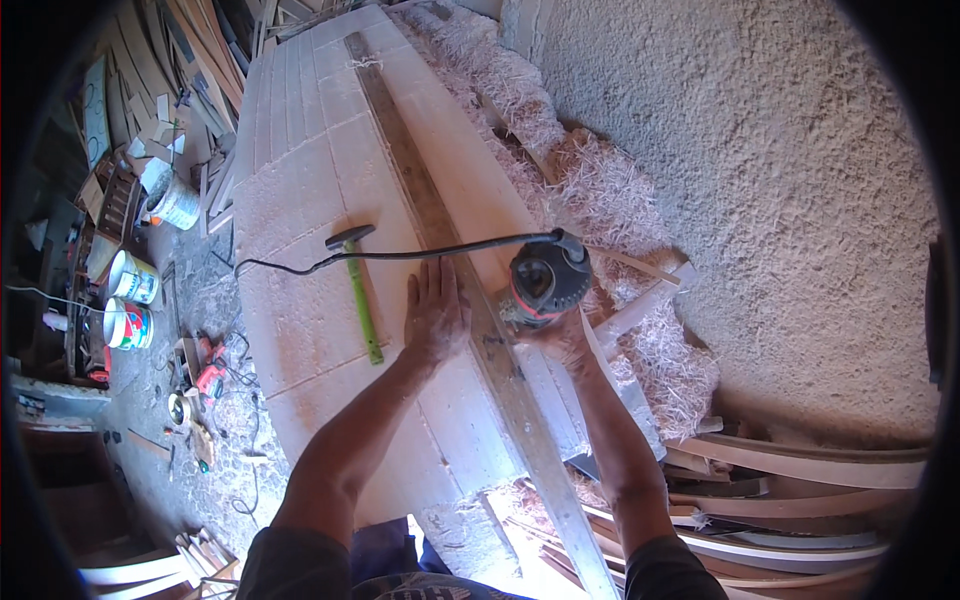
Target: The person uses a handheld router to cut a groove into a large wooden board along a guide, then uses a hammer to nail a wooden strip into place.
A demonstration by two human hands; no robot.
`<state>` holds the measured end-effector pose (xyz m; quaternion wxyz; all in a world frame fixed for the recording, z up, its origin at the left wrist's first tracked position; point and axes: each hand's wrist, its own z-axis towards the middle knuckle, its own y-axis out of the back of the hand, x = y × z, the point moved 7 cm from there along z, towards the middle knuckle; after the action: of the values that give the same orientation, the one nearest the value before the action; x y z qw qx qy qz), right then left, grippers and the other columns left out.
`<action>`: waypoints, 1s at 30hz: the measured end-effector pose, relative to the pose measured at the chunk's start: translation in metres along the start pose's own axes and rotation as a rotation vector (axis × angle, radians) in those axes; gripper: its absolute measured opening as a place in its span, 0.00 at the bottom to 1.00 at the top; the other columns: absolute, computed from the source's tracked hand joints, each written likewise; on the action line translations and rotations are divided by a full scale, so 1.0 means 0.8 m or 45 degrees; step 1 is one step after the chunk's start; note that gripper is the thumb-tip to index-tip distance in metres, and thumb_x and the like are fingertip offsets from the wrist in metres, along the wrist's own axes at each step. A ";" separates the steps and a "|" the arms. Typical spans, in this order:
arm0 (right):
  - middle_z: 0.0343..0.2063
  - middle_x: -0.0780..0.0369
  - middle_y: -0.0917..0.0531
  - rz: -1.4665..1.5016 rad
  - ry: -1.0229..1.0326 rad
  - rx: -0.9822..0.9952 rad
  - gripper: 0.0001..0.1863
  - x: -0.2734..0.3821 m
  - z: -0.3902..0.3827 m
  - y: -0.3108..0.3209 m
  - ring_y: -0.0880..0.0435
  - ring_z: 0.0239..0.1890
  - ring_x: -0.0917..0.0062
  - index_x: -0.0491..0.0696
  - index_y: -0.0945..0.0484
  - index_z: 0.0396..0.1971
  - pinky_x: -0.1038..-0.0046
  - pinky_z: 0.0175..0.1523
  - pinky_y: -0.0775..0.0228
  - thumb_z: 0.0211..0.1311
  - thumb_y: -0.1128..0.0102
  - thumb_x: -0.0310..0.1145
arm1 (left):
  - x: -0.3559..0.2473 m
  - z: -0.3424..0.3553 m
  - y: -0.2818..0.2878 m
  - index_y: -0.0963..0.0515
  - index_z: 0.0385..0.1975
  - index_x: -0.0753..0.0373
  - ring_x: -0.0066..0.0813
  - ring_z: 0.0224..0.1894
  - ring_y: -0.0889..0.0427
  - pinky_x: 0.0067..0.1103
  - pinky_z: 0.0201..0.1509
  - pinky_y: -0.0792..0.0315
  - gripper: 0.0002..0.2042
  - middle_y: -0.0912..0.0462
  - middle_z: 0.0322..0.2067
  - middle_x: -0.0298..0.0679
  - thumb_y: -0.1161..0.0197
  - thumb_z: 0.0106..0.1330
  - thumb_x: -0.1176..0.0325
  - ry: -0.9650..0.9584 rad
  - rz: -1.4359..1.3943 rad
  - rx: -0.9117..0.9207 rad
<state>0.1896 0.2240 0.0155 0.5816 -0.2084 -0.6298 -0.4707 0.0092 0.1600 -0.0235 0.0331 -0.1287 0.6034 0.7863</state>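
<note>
A long, narrow wooden bar (425, 205) lies lengthwise over a large pale panel (305, 190) with lines across it. My left hand (437, 315) rests flat with its fingers stretched forward, against the bar's left edge. On the bar's right side stands a corded router (550, 275) with a round black top and a reddish band. My right hand (562, 342) is closed round its near side; the fingers are partly hidden under the motor. Left of my left hand lies a hammer (360, 295) with a green handle and dark head.
The router's black cord (400, 255) crosses the bar and hammer, then drops off the panel's left side. Shavings (610, 190) pile up between panel and rough wall (760, 180). Curved wooden strips (790, 500) stack at lower right. Buckets (130, 325) and a red power tool (212, 372) stand on the left floor.
</note>
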 end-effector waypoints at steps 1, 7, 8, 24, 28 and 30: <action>0.51 0.60 0.17 0.138 0.005 0.010 0.41 -0.003 -0.016 0.000 0.17 0.52 0.75 0.46 0.29 0.58 0.72 0.60 0.25 0.39 0.20 0.33 | 0.000 0.000 0.000 0.45 0.70 0.77 0.59 0.74 0.43 0.49 0.76 0.48 0.33 0.45 0.72 0.64 0.48 0.71 0.62 -0.005 0.017 0.001; 0.51 0.62 0.18 -0.129 0.064 0.107 0.40 -0.035 -0.106 0.010 0.18 0.53 0.75 0.50 0.30 0.58 0.69 0.61 0.25 0.42 0.21 0.37 | -0.001 0.000 -0.007 0.45 0.71 0.75 0.57 0.76 0.44 0.47 0.77 0.49 0.31 0.46 0.73 0.62 0.52 0.73 0.61 -0.044 0.182 0.060; 0.50 0.64 0.17 0.005 0.044 0.058 0.40 -0.043 -0.125 0.017 0.19 0.53 0.75 0.51 0.29 0.59 0.68 0.63 0.27 0.41 0.20 0.37 | 0.001 0.000 -0.004 0.45 0.71 0.75 0.56 0.76 0.44 0.47 0.77 0.49 0.31 0.46 0.73 0.62 0.52 0.74 0.61 -0.008 0.085 0.025; 0.61 0.66 0.24 0.533 -0.116 0.149 0.44 -0.018 -0.316 0.064 0.27 0.65 0.73 0.56 0.32 0.66 0.65 0.72 0.38 0.48 0.19 0.42 | 0.010 0.001 -0.011 0.44 0.71 0.73 0.56 0.75 0.44 0.48 0.77 0.48 0.31 0.46 0.73 0.61 0.53 0.74 0.59 0.039 -0.041 -0.052; 0.64 0.65 0.25 -0.012 0.410 0.053 0.41 0.050 -0.336 0.079 0.25 0.65 0.74 0.55 0.34 0.68 0.66 0.72 0.37 0.56 0.24 0.41 | 0.016 0.004 -0.026 0.45 0.72 0.73 0.56 0.75 0.43 0.51 0.76 0.48 0.32 0.45 0.73 0.61 0.52 0.74 0.58 0.019 -0.015 -0.059; 0.61 0.64 0.22 -0.303 0.591 0.043 0.38 0.074 -0.340 0.076 0.23 0.63 0.75 0.53 0.33 0.67 0.66 0.69 0.33 0.56 0.25 0.35 | 0.018 0.002 -0.031 0.44 0.72 0.72 0.56 0.75 0.43 0.52 0.75 0.47 0.32 0.45 0.73 0.61 0.51 0.74 0.57 0.014 -0.047 -0.101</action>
<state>0.3707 0.0086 0.0593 0.6547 -0.0095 -0.5072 -0.5604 0.0004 0.1671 -0.0496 0.0392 -0.1453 0.5696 0.8080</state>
